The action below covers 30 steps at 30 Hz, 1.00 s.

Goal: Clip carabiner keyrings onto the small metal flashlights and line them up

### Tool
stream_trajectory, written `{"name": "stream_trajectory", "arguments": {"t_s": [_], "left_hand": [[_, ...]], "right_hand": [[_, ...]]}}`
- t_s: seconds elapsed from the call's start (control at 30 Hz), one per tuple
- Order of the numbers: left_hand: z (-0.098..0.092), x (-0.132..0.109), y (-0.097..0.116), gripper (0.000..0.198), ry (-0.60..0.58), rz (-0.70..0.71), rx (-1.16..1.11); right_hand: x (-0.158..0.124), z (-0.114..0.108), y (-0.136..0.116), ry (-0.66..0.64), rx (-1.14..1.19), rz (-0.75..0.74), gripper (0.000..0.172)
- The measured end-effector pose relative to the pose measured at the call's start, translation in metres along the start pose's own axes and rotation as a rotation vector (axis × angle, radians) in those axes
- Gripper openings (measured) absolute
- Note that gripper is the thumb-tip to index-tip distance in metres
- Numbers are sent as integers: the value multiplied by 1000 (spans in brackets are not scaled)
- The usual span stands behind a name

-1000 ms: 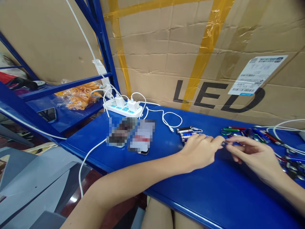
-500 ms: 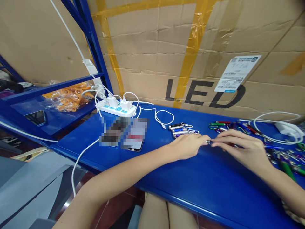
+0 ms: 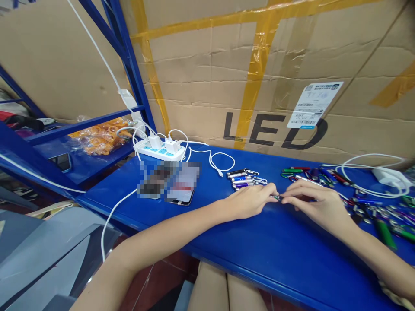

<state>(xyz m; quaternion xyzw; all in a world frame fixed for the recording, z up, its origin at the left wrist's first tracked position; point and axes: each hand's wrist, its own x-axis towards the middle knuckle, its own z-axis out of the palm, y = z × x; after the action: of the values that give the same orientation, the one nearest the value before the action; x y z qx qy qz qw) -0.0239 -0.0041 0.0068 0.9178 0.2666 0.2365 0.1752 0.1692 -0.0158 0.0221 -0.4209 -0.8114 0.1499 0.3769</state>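
My left hand [image 3: 248, 202] is closed in a pinch, with a small shiny metal piece [image 3: 275, 197] at its fingertips. From the other side my right hand [image 3: 319, 203] pinches at the same piece, its thumb and forefinger almost meeting the left fingertips. The fingers cover most of it, so its kind is unclear. Just behind my left hand lies a row of mini flashlights [image 3: 243, 178] with carabiner clips, in black, silver, blue and purple. Around my right hand spreads a loose pile of coloured flashlight parts and clips [image 3: 385, 211].
Two phones, partly blurred, lie at left, one a black-edged phone [image 3: 186, 199]. Behind them is a white power strip [image 3: 158, 149] with plugs and cables. A white charger [image 3: 387, 176] sits at right. A big cardboard box [image 3: 194, 86] backs the blue table [image 3: 259, 255].
Both hands have shifted slightly left in the view, still fingertip to fingertip around the small metal piece. The camera view has shifted a little as well.
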Motion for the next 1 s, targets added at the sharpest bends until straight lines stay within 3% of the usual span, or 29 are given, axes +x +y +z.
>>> {"name": "stream_trajectory", "arguments": {"t_s": [0.2, 0.47, 0.6, 0.77, 1.0], "left_hand": [[1, 1, 1, 9, 59, 17, 51], [3, 1, 10, 17, 179, -42, 43], [9, 2, 19, 24, 247, -95, -38], [15, 3, 17, 26, 225, -161, -137], [8, 4, 14, 25, 149, -242, -70]], "right_hand": [[-1, 2, -3, 6, 39, 47, 29], [3, 2, -6, -37, 194, 391, 43], [5, 2, -1, -34, 184, 451, 53], [10, 4, 1, -29, 97, 469, 59], [7, 10, 20, 29, 48, 537, 52]]}}
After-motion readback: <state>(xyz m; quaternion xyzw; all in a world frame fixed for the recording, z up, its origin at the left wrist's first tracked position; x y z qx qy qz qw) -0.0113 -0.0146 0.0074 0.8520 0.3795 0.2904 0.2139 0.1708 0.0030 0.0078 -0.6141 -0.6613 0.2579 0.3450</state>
